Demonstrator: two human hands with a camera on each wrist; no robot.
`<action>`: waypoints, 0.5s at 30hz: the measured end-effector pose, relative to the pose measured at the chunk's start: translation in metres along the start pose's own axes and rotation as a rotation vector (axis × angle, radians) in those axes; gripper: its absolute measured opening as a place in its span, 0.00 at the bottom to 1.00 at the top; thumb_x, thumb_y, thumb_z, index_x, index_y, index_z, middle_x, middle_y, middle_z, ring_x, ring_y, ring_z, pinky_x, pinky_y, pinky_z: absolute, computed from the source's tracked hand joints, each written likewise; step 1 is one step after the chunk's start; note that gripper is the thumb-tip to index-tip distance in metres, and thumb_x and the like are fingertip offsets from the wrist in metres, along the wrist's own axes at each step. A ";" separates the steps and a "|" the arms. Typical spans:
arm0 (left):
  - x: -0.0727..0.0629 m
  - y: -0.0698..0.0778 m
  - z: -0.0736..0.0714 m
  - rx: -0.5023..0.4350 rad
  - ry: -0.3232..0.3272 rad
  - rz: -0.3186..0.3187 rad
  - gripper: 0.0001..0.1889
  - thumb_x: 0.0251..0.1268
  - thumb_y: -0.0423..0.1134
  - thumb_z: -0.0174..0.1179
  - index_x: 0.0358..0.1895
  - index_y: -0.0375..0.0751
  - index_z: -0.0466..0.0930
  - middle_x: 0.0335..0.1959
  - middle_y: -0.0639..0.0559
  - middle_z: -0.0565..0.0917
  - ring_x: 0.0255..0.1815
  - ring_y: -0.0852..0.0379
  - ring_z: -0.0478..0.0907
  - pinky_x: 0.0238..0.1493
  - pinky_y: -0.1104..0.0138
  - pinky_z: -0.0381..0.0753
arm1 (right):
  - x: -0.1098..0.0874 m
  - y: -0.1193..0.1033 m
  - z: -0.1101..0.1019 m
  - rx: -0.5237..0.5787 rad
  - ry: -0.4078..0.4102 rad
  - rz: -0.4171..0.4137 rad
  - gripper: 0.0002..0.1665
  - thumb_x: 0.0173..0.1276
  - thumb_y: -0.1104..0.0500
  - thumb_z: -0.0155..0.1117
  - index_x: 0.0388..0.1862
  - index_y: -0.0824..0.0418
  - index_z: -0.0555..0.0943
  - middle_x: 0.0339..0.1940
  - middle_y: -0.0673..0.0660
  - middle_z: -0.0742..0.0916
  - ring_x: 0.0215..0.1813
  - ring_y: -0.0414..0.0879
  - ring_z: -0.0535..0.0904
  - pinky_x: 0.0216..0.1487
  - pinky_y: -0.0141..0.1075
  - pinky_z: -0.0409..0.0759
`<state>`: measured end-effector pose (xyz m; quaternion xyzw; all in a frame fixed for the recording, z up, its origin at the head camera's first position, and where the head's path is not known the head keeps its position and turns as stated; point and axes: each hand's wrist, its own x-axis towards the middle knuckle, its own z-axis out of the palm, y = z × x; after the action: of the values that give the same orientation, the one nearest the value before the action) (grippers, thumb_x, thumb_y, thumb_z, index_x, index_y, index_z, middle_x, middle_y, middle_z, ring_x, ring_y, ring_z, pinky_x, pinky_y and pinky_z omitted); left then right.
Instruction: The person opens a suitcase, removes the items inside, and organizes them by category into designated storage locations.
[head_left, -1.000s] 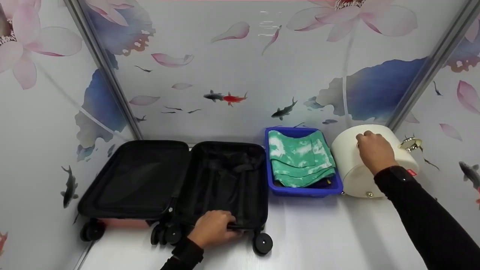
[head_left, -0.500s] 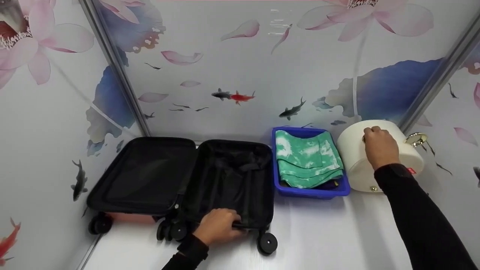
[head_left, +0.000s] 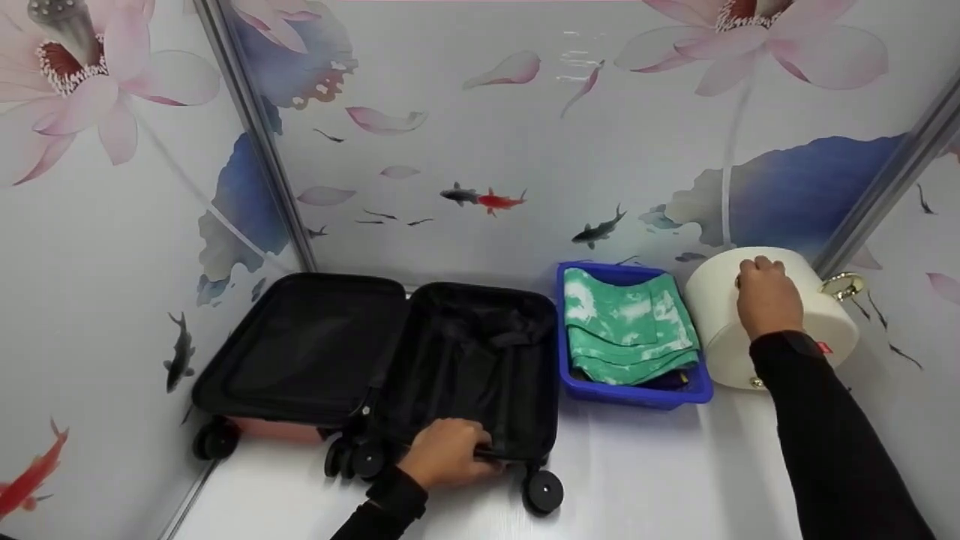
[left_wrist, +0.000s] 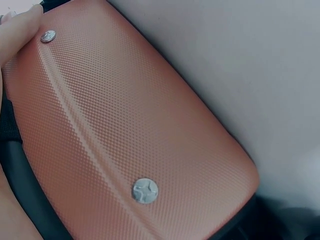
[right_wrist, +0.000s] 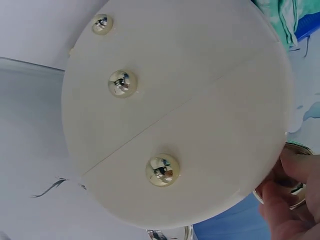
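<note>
An open suitcase (head_left: 480,382) with black lining and a pink textured shell (left_wrist: 140,125) lies spread on the white surface. My left hand (head_left: 448,454) grips the near edge of its right half, with the fingers over the rim. To the right, a cream drum-shaped box (head_left: 724,326) lies on its side. Gold ball feet (right_wrist: 162,170) stud its round base. My right hand (head_left: 769,296) holds the box by a gold ring handle (right_wrist: 295,200); a second gold ring (head_left: 844,286) sticks out on the other side.
Between suitcase and box stands a blue basket (head_left: 637,394) with a folded green-and-white cloth (head_left: 630,322) on top. Black wheels (head_left: 542,491) project from the suitcase's near side. Printed wall panels (head_left: 450,135) close off the back and sides.
The head view has turned slightly to the left, so everything appears further right. Both hands keep their holds on the suitcase edge and the box's ring.
</note>
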<state>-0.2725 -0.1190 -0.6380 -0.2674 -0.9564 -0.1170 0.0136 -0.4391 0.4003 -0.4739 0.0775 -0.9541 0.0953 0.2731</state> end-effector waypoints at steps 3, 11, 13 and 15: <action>0.001 0.001 0.001 -0.005 -0.006 0.002 0.17 0.61 0.69 0.74 0.37 0.64 0.92 0.36 0.65 0.87 0.36 0.57 0.85 0.40 0.57 0.87 | 0.001 0.003 -0.006 0.024 -0.101 -0.022 0.14 0.78 0.75 0.52 0.56 0.86 0.75 0.60 0.88 0.76 0.61 0.90 0.71 0.53 0.77 0.76; 0.004 0.001 -0.006 0.018 -0.020 0.008 0.18 0.64 0.70 0.73 0.40 0.63 0.93 0.36 0.64 0.87 0.39 0.56 0.86 0.44 0.56 0.88 | 0.004 0.011 -0.018 0.112 -0.277 -0.022 0.29 0.74 0.75 0.48 0.73 0.83 0.69 0.81 0.90 0.59 0.74 1.01 0.52 0.60 0.85 0.69; 0.004 0.000 -0.007 0.028 -0.015 0.011 0.18 0.64 0.70 0.73 0.41 0.62 0.93 0.37 0.64 0.88 0.40 0.55 0.87 0.45 0.55 0.88 | 0.001 0.008 -0.018 0.130 -0.269 -0.012 0.31 0.73 0.75 0.46 0.74 0.83 0.67 0.82 0.91 0.56 0.75 1.01 0.49 0.64 0.86 0.66; 0.004 0.000 -0.007 0.027 -0.013 0.012 0.18 0.65 0.69 0.73 0.43 0.62 0.93 0.37 0.64 0.88 0.41 0.55 0.88 0.47 0.55 0.89 | -0.002 0.002 -0.016 0.143 -0.245 -0.007 0.33 0.70 0.75 0.46 0.75 0.83 0.67 0.83 0.92 0.54 0.76 1.01 0.47 0.67 0.86 0.64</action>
<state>-0.2762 -0.1185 -0.6304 -0.2737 -0.9563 -0.1021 0.0117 -0.4294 0.4058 -0.4623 0.1110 -0.9708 0.1518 0.1487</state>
